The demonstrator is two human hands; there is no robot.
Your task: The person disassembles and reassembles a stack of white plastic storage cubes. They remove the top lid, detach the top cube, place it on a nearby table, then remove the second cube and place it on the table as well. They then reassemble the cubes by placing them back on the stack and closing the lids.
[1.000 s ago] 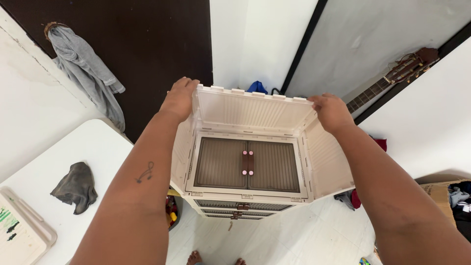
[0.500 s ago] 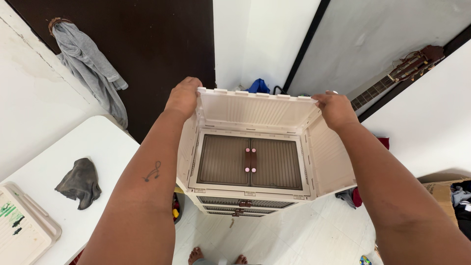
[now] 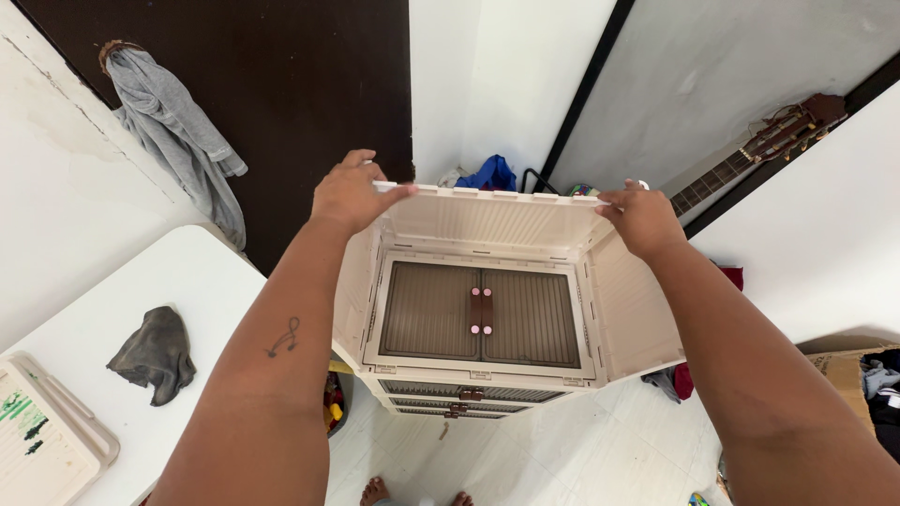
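Left hand (image 3: pixel 352 195): gripping the cream ribbed plastic folding cabinet (image 3: pixel 483 281) at its back panel's left corner
Right hand (image 3: pixel 642 218): clasping the right corner (arms outstretched)
Cabinet: standing upright, brown doors shut

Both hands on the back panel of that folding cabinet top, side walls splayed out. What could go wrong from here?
1. The left hand and right hand grip only the top edge of the back panel; the right side wall leans outward and could swing loose or pinch fingers if folded in.
2. The cabinet is a tall stack of door units; pulling on its top might tip it toward the bare feet below.
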